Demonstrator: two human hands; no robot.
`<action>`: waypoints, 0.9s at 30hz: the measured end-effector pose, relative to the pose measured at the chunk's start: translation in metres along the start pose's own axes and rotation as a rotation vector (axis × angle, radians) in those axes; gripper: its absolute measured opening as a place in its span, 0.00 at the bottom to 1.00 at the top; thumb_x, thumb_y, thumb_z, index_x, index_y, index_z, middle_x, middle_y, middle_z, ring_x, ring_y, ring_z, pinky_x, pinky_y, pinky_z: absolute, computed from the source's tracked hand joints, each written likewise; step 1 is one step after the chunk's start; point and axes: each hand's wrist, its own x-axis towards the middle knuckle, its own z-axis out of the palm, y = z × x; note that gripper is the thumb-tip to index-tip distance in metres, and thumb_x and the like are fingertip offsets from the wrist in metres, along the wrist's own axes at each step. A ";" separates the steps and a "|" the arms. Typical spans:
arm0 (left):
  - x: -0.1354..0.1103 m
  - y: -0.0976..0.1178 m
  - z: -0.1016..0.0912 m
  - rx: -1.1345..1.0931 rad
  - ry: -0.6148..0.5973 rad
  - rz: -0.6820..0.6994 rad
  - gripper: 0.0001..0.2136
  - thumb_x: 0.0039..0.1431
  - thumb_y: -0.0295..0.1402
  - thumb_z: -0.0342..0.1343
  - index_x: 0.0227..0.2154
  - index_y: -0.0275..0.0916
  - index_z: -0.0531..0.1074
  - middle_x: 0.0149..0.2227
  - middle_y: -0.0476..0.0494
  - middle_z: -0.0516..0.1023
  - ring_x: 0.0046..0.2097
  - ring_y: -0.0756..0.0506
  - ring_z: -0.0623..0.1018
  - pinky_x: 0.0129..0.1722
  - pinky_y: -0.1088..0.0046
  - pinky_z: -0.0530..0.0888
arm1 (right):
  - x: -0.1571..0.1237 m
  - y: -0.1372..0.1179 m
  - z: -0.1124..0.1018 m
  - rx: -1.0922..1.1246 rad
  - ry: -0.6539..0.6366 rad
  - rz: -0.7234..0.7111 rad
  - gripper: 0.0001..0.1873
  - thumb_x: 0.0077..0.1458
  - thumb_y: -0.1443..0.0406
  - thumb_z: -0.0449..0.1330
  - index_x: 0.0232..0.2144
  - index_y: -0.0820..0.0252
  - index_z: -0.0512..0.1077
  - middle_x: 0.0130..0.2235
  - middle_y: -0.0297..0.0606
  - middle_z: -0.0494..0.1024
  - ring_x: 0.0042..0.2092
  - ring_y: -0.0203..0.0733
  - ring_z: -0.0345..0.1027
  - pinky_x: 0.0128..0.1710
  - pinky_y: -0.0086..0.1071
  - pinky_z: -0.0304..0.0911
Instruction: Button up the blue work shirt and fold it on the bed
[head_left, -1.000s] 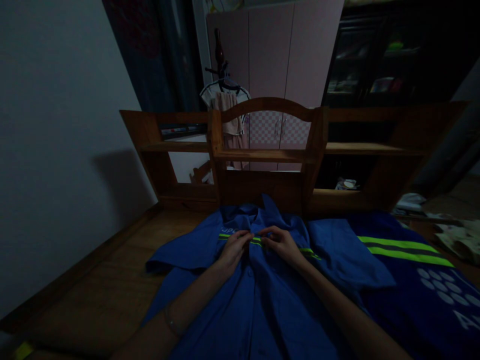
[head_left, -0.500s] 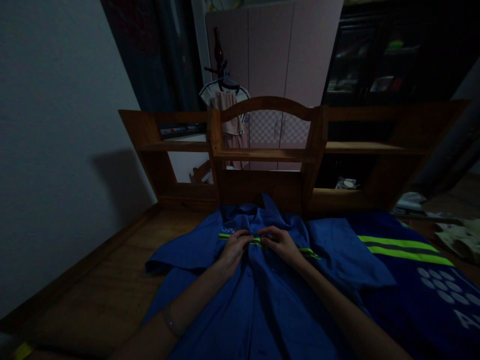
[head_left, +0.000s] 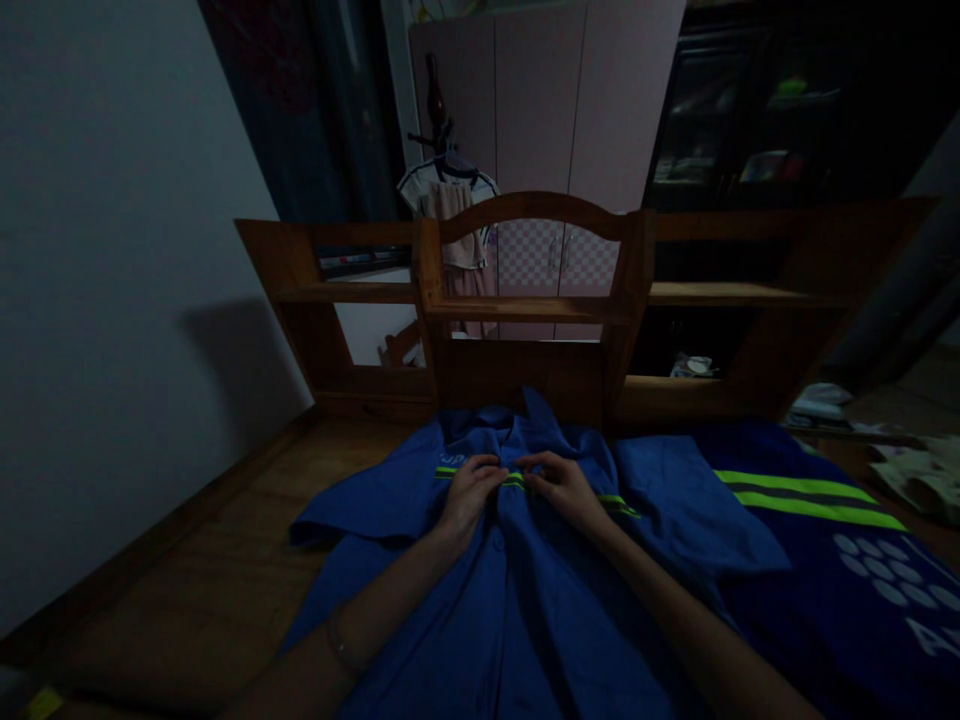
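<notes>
Blue shirt (head_left: 555,585) just before the wooden headboard (head_left: 525,372).
The person's left hand (head_left: 469,495) and right hand (head_left: 568,492) touch its striped front, both curled; whether either grips cloth cannot be told.

Pretty sure I'm piped into somebody's home here, most likely a bedroom. Past the wooden desk (head_left: 225,540) and its shelf unit (head_left: 525,310) I've got a tall pink wardrobe (head_left: 532,110) with checkered lower doors, plus a coat stand (head_left: 436,100) with a white T-shirt (head_left: 417,184) on a hanger. There's a dark curtain (head_left: 300,110) by the pale wall (head_left: 112,250), and a dark glass-fronted cabinet (head_left: 694,130) on my right. Lighting's super dim, btw.
</notes>
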 end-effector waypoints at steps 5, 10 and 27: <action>0.005 0.004 0.000 0.125 -0.010 0.087 0.17 0.44 0.33 0.63 0.37 0.36 0.66 0.30 0.46 0.76 0.30 0.49 0.76 0.30 0.77 0.70 | 0.001 -0.001 -0.002 -0.052 0.027 -0.049 0.13 0.52 0.65 0.56 0.40 0.62 0.75 0.35 0.38 0.74 0.29 0.34 0.65 0.27 0.26 0.60; 0.006 0.008 0.000 0.243 -0.040 0.205 0.15 0.46 0.34 0.62 0.36 0.37 0.66 0.30 0.46 0.75 0.32 0.50 0.76 0.34 0.76 0.70 | 0.001 0.000 -0.004 -0.103 -0.004 -0.101 0.14 0.54 0.65 0.56 0.42 0.61 0.75 0.39 0.39 0.73 0.31 0.35 0.66 0.30 0.28 0.62; 0.005 0.010 0.000 0.567 -0.085 0.410 0.08 0.51 0.30 0.55 0.36 0.39 0.65 0.30 0.48 0.73 0.33 0.50 0.76 0.33 0.77 0.71 | -0.005 0.002 0.001 -0.270 -0.018 -0.176 0.16 0.54 0.70 0.55 0.45 0.57 0.73 0.40 0.38 0.71 0.35 0.36 0.66 0.35 0.28 0.61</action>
